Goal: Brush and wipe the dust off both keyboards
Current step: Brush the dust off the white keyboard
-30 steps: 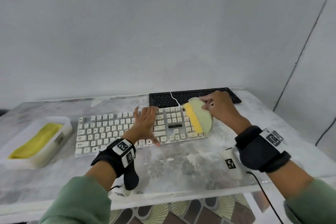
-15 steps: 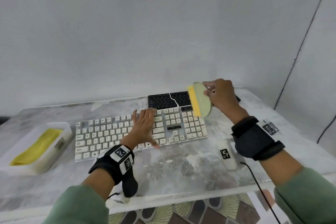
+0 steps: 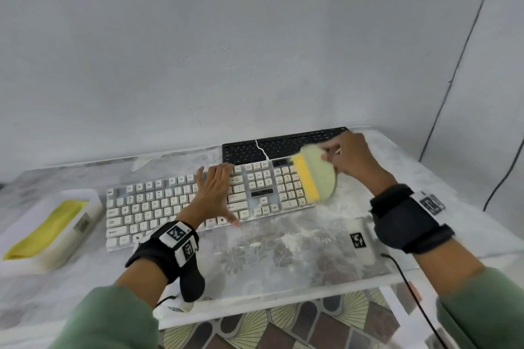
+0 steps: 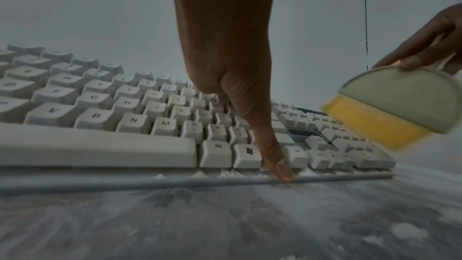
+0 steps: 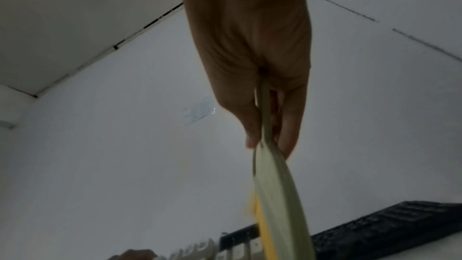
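A white keyboard (image 3: 158, 204) lies across the dusty table, with a black keyboard (image 3: 283, 144) behind its right half. My left hand (image 3: 215, 193) rests flat on the white keys, fingers spread, thumb (image 4: 280, 167) at the keyboard's front edge. My right hand (image 3: 351, 159) pinches a pale green half-round brush with yellow bristles (image 3: 314, 178), blurred, over the white keyboard's number pad. The left wrist view shows the brush (image 4: 397, 106) lifted above the keys. In the right wrist view the brush (image 5: 280, 195) appears edge-on below my fingers.
A white tray (image 3: 85, 195) holding a yellow cloth (image 3: 45, 229) sits at the table's left. White dust (image 3: 283, 238) lies on the table in front of the keyboard. A white cable (image 3: 262, 150) crosses the black keyboard. The wall rises just behind the table.
My right hand lifted the brush off the number pad toward the black keyboard, then brought it back down over the pad's right side. The left hand stayed on the keys.
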`<action>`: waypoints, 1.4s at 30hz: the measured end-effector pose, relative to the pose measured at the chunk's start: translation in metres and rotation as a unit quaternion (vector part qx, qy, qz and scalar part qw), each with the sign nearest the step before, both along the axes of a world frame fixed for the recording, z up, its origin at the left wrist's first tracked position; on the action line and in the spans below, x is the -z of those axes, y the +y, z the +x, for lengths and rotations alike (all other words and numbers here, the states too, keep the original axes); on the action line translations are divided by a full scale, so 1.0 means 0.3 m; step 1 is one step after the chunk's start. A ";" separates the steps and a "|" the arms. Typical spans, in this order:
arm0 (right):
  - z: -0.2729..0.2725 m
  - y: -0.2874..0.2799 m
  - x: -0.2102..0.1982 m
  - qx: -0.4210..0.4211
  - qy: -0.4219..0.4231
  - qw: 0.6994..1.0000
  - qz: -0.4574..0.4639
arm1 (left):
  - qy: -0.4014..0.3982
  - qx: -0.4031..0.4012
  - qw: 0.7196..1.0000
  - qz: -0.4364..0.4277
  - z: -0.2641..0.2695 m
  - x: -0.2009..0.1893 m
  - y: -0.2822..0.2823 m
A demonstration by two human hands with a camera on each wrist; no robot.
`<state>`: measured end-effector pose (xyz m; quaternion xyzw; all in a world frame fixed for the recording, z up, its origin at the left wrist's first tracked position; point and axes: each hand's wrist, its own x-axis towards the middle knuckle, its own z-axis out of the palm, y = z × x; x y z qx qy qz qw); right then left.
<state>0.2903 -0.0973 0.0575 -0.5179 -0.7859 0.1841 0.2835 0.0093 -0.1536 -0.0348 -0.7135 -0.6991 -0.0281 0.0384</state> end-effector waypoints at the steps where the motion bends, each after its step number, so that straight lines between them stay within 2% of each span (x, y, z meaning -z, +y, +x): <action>1: 0.001 0.010 -0.009 0.017 0.028 0.999 0.036 | 0.001 -0.002 1.000 -0.001 0.002 -0.002 -0.001; 3: -0.002 0.019 0.004 0.031 0.044 0.997 0.060 | 0.007 -0.004 1.000 -0.006 0.002 -0.003 0.000; 8: 0.026 -0.036 0.109 -0.019 -0.025 0.999 -0.003 | -0.026 0.000 1.000 0.005 -0.013 0.019 0.017; 11: 0.054 -0.044 0.088 -0.033 -0.046 0.997 -0.046 | -0.018 0.005 1.000 0.017 -0.022 0.035 0.024; 13: 0.063 -0.024 0.047 -0.023 -0.010 0.999 -0.021 | -0.030 0.007 0.999 0.028 -0.023 0.038 0.021; 16: 0.032 -0.005 0.010 0.007 0.098 0.992 0.075 | -0.030 0.016 0.998 0.046 -0.020 0.041 0.012; 18: -0.011 -0.017 0.025 -0.004 0.116 0.989 0.093 | -0.020 0.013 0.998 0.053 -0.011 0.037 0.002; 22: -0.048 -0.059 0.133 -0.028 0.008 0.998 0.055 | 0.005 -0.023 0.999 0.031 0.013 0.018 -0.007; 24: -0.042 -0.071 0.133 -0.036 -0.023 0.998 0.041 | 0.019 -0.036 0.999 0.018 0.021 0.007 -0.014; 29: -0.120 -0.084 -0.017 -0.057 0.058 0.994 0.068 | 0.028 -0.042 0.998 0.026 0.032 0.001 -0.030; 31: -0.194 -0.088 -0.034 -0.068 0.073 0.991 0.090 | 0.026 -0.040 0.998 0.035 0.035 0.002 -0.036; 34: -0.287 -0.109 0.013 -0.086 0.019 0.993 0.079 | 0.032 -0.046 0.998 0.019 0.030 0.005 -0.031; 38: -0.300 -0.161 0.143 -0.103 -0.069 0.992 0.002 | 0.020 -0.039 0.999 -0.011 0.014 0.002 -0.005; 40: -0.295 -0.165 0.149 -0.105 -0.098 0.989 -0.019 | 0.016 -0.030 0.999 -0.019 0.002 0.004 0.008; 42: -0.304 -0.137 0.100 -0.083 -0.076 0.993 -0.017 | 0.010 -0.023 0.999 -0.032 -0.005 0.004 0.016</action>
